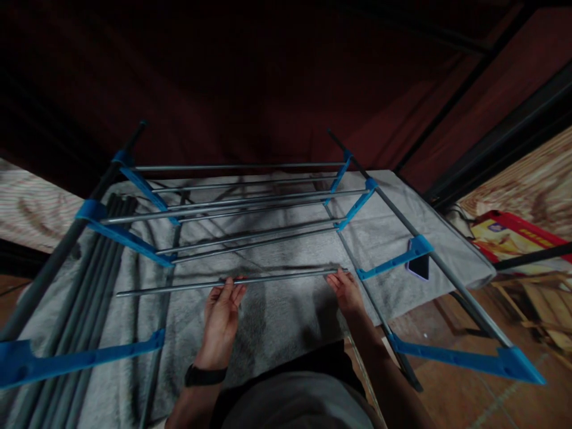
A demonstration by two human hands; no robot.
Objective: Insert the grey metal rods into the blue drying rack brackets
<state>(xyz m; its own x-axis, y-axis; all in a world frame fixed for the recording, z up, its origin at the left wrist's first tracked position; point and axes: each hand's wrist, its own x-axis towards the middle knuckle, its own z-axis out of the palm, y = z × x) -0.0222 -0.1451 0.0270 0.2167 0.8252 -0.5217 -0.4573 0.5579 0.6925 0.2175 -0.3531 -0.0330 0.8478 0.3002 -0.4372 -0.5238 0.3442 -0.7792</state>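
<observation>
A thin grey metal rod (pixel 281 277) lies crosswise in front of me, held in both hands. My left hand (pixel 226 307) pinches it near its middle, while my right hand (pixel 344 290) grips it close to its right end. Around it stands a partly built rack of grey tubes with blue plastic brackets. The right end of the rod is near a blue bracket (pixel 393 263), apart from it. On the left, another blue bracket (pixel 120 354) has no rod across from it. Several fitted rods (pixel 250 202) span the rear brackets.
Several loose grey tubes (pixel 84 310) lie bundled at the left on a grey blanket (pixel 277 333). A phone (pixel 419 267) rests under the rack's right side. Beyond it are a red and yellow box (pixel 513 238) and a wooden crate (pixel 540 310). A dark red curtain (pixel 250 83) hangs behind.
</observation>
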